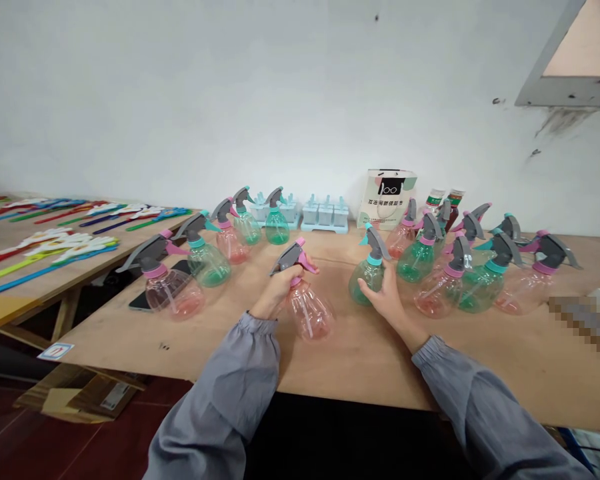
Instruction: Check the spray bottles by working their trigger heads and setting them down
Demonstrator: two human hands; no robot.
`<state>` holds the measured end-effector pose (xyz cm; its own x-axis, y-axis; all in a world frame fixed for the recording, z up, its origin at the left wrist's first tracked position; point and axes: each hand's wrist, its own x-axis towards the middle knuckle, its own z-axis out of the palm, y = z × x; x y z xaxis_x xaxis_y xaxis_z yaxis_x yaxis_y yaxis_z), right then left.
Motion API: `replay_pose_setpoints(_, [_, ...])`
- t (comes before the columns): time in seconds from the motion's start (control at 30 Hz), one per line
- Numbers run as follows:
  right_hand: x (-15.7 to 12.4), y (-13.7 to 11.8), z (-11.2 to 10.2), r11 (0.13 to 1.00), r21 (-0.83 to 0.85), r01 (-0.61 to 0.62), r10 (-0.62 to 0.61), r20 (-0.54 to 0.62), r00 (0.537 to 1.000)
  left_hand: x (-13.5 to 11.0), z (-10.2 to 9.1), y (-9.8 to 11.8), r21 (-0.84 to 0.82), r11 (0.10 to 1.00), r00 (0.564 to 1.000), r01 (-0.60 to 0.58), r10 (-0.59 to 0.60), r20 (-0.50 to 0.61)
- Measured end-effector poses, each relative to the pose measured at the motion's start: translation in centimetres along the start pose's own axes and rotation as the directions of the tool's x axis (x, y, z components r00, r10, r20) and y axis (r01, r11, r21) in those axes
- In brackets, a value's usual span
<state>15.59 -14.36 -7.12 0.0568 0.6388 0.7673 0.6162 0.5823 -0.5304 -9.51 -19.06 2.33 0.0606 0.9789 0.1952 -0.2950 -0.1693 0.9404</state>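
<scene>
My left hand (276, 291) is closed round the neck of a pink spray bottle (307, 308) with a grey trigger and pink collar, held tilted just over the wooden table (360, 360). My right hand (387, 298) wraps the side of a green spray bottle (369, 275) with a teal collar that stands upright on the table. A group of pink and green spray bottles (207, 257) stands to the left, and a larger cluster of such bottles (460, 267) stands to the right. Both arms wear grey sleeves.
A dark phone (143, 300) lies under the left bottles. Pale blue ice-pop moulds (325, 215) and a white paper bag (387, 199) stand at the wall. A second table (10, 300) at left carries several coloured plastic sticks. Cardboard (80, 393) lies on the floor.
</scene>
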Motion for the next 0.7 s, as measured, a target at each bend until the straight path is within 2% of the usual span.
replay_pose_setpoints(0.17, [-0.1, 0.2, 0.1, 1.000, 0.004, 0.010, -0.010, -0.011, 1.000, 0.2, -0.1, 0.1, -0.037, 0.998, 0.998, -0.058, 0.057, -0.031])
replay_pose_setpoints(0.3, [-0.1, 0.2, 0.1, 1.000, 0.008, 0.017, -0.017, -0.017, 1.000, 0.4, -0.5, -0.3, 0.038, 0.991, 0.989, -0.131, 0.133, -0.068])
replay_pose_setpoints(0.37, [-0.1, 0.3, 0.1, 1.000, 0.006, 0.014, -0.014, -0.012, 1.000, 0.7, -1.0, -0.4, 0.166, 0.960, 0.961, -0.227, 0.248, -0.121])
replay_pose_setpoints(0.43, [-0.1, 0.3, 0.1, 1.000, 0.003, 0.008, -0.008, -0.008, 1.000, 1.0, -1.7, -0.2, 0.338, 0.892, 0.915, -0.300, 0.370, -0.163])
replay_pose_setpoints(0.53, [-0.1, 0.2, 0.1, 1.000, 0.004, 0.005, -0.005, -0.013, 1.000, 1.5, -3.1, 0.3, 0.541, 0.771, 0.860, -0.335, 0.485, -0.159])
replay_pose_setpoints(0.63, [-0.1, 0.2, 0.1, 1.000, 0.007, 0.003, -0.003, -0.010, 1.000, 2.0, -4.3, 0.3, 0.631, 0.688, 0.820, -0.359, 0.555, -0.138])
replay_pose_setpoints(0.7, [-0.1, 0.2, 0.1, 1.000, 0.007, 0.005, -0.005, -0.010, 1.000, 2.4, -5.0, 0.0, 0.652, 0.666, 0.814, -0.363, 0.567, -0.126])
